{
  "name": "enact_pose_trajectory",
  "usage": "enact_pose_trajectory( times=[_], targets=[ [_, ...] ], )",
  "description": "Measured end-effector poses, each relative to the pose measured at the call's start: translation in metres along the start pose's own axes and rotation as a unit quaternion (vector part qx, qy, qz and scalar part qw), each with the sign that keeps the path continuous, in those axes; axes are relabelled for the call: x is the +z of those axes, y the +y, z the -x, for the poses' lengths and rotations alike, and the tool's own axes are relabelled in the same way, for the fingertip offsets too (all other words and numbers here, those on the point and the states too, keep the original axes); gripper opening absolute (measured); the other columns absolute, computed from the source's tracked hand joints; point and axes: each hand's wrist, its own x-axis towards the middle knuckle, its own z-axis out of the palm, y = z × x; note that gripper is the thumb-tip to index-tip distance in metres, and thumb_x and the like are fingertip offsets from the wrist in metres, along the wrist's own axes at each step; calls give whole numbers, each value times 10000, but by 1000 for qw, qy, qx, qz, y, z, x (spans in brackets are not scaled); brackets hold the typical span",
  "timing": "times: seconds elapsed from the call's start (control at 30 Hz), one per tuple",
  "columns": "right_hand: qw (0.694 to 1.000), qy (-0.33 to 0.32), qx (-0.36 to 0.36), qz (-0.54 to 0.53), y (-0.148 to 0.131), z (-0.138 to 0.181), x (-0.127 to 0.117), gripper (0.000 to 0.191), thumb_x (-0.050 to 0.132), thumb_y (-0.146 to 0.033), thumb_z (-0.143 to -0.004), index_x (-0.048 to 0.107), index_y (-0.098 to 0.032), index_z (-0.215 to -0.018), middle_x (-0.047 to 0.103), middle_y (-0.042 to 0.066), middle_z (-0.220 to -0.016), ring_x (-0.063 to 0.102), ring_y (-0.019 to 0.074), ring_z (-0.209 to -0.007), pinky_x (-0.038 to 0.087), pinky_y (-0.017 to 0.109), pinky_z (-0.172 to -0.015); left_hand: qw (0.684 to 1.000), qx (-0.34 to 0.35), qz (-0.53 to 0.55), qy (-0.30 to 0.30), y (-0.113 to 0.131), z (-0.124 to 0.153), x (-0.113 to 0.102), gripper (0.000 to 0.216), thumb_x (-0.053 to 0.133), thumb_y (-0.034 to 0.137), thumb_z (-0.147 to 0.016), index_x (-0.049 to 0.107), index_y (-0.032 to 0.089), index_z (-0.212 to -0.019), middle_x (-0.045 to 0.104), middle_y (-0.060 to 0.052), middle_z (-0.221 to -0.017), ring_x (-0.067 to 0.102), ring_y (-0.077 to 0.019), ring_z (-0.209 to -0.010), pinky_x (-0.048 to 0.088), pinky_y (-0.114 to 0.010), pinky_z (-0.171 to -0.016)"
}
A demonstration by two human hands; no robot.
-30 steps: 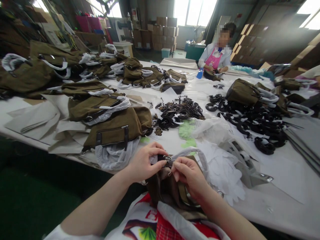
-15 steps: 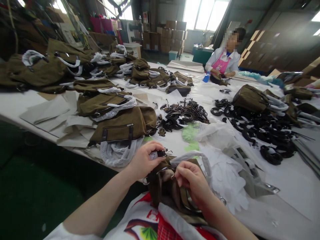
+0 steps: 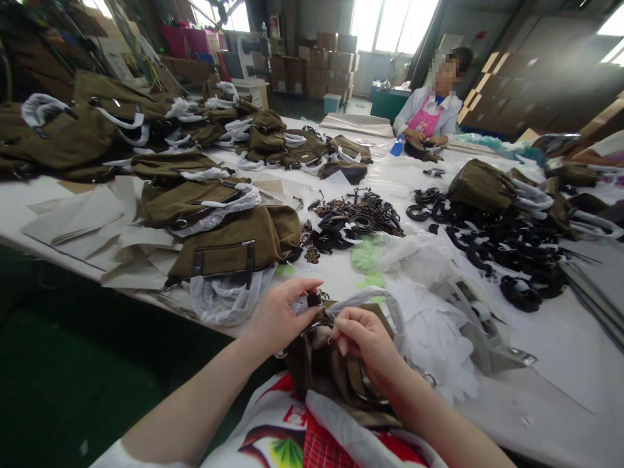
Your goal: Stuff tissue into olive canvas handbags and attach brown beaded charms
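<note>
Head view: strap clasp (image 3: 314, 300) pinched in left hand (image 3: 277, 318), above bag (image 3: 326, 364).

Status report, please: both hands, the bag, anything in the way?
Left hand pinches a small dark clip. Right hand pinches the brown bag at its top edge. White-wrapped handle arches right behind both hands.

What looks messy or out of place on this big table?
Nothing looks damaged. The oddest spot is mid-table: a loose heap of small dark metal fittings lies scattered, not in any box, beside green paper scraps. Crumpled white wrapping spreads right beside the brown bag.
</note>
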Motion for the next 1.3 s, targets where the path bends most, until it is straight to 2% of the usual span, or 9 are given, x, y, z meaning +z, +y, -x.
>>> enact_pose_trajectory(
  times=[0.3,0.47,0.63,0.77,0.83,0.9,1.03,1.17,1.3],
  targets=[
    [999,-8,-30,25,2,-10,5,363,661,-505,-760,607,-154,-689,464,-61,-414,308,55,-393,195,202,-442,995,-43,80,-30,4,7,-2,478,686,122,-731,605,196,-1197,739,-35,-1026,689,-168,-927,530,-292,-900],
    [998,-10,-44,46,4,-10,3,338,632,-482,-808,605,-157,-717,476,-58,-447,306,59,-407,239,204,-439,985,-83,147,-35,10,5,0,232,653,261,-819,697,156,-1021,762,-70,-951,709,-190,-880,555,-295,-835],
    [972,128,-179,78,1,10,-1,303,697,-381,-809,583,-201,-1025,629,0,-829,440,66,-537,366,195,-501,952,-172,253,2,12,1,7,274,731,334,-770,667,138,-951,761,-56,-774,720,-188,-727,559,-270,-683],
    [994,56,-90,-24,-5,22,-5,293,701,-441,-807,543,-193,-814,502,-62,-587,313,41,-418,217,162,-373,939,-183,290,-39,14,0,1,325,749,339,-750,645,144,-989,755,-42,-736,710,-176,-688,547,-260,-652],
    [997,17,-40,-67,-7,23,-6,316,716,-445,-794,533,-189,-764,492,-72,-538,279,27,-366,170,152,-336,940,-178,283,-60,15,0,-4,225,732,342,-762,678,142,-851,745,-45,-728,690,-165,-666,532,-247,-627],
    [994,0,-43,-104,-9,22,-7,289,761,-405,-757,582,-185,-811,599,-31,-642,470,49,-433,340,145,-380,954,-156,245,-72,16,0,-7,170,719,315,-772,699,146,-778,729,-39,-726,663,-149,-665,513,-233,-625],
    [988,-42,-96,-115,-9,21,-5,471,851,-330,-652,649,-205,-1059,706,65,-1020,682,178,-945,545,269,-834,973,-110,189,-77,20,2,-8,150,714,294,-774,716,148,-737,678,-30,-740,617,-132,-672,487,-216,-611],
    [993,24,-113,12,-3,19,-2,259,730,-403,-802,687,-203,-961,733,50,-872,710,172,-798,576,280,-724,960,-103,233,-119,26,4,-6,196,651,316,-834,690,132,-780,632,-19,-694,589,-119,-586,480,-217,-550],
    [983,59,-135,106,0,22,-3,320,603,-484,-886,714,-184,-904,737,63,-801,709,178,-699,588,285,-625,974,-49,184,-120,32,4,-7,207,612,291,-858,685,135,-743,620,-20,-669,574,-121,-622,462,-215,-587]
  ],
)
